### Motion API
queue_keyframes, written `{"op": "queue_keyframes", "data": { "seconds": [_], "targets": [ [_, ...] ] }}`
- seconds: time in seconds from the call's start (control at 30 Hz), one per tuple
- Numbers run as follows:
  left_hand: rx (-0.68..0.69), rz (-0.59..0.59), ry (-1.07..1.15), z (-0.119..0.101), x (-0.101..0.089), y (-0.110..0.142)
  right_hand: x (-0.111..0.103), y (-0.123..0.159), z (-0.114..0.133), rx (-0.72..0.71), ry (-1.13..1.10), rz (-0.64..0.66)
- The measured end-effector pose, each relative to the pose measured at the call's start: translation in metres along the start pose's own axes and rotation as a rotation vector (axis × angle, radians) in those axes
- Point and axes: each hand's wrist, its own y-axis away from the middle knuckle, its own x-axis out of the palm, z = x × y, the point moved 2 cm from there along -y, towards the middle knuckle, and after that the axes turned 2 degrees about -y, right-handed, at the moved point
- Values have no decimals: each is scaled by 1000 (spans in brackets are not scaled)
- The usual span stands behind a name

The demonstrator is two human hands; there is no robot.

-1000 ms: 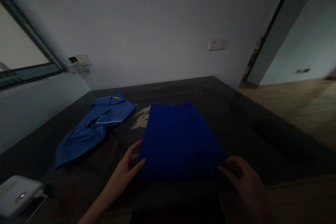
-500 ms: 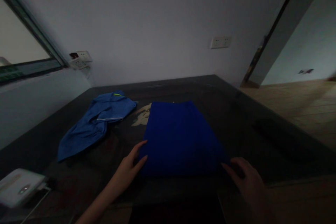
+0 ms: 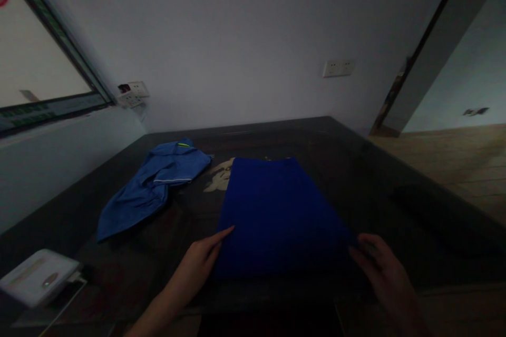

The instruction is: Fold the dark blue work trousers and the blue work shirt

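A folded deep-blue cloth [image 3: 276, 213] lies flat on the dark table [image 3: 356, 168] in front of me. My left hand [image 3: 201, 260] rests at its near left corner, fingers stretched out and touching the edge. At the near right corner, the fingers of my right hand [image 3: 381, 268] lie loosely spread against the cloth's edge. Neither hand grips the cloth. The room is dim.
A crumpled lighter-blue garment [image 3: 154, 181] lies on the table to the left. A white flat device [image 3: 37, 276] with a cable sits at the near left edge. A pale mark [image 3: 219, 175] shows on the tabletop beside the cloth. Wall sockets [image 3: 338, 67] are behind.
The view has shifted a little rightward and down. Both hands slid slightly along the near corners of the folded cloth; the cloth lies as before.
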Motion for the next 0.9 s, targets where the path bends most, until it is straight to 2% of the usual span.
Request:
{"op": "queue_keyframes", "data": {
  "seconds": [0.17, 0.23, 0.3, 0.37, 0.47, 0.53, 0.63, 0.73, 0.83, 0.9],
  "targets": [
    [-111, 85, -357, -7, -2, 3, 5, -5, -13, -31, 70, 93],
    [-114, 110, -430, -12, -7, 5, 6, -4, -17, -63, 118, 128],
    [-88, 74, -454, -19, -14, 5, 4, -5, -20, -112, 161, 162],
    [-28, -29, -464, -28, -22, 1, -2, -6, -23, -165, 186, 190],
    [156, -156, -475, -45, -25, -19, -17, -10, -26, -188, 239, 184],
    [265, -169, -515, -53, -18, -43, -27, -11, -24, -206, 290, 132],
    [259, -135, -629, -55, 4, -84, -31, -7, -7, -328, 367, -7],
    [191, -77, -696, -49, 26, -110, -12, 3, 21, -550, 423, -79],
    [189, -84, -711, -40, 38, -116, 29, 7, 46, -722, 494, 70],
    [201, -103, -716, -35, 41, -115, 57, 2, 54, -762, 599, 203]
  ]
}}
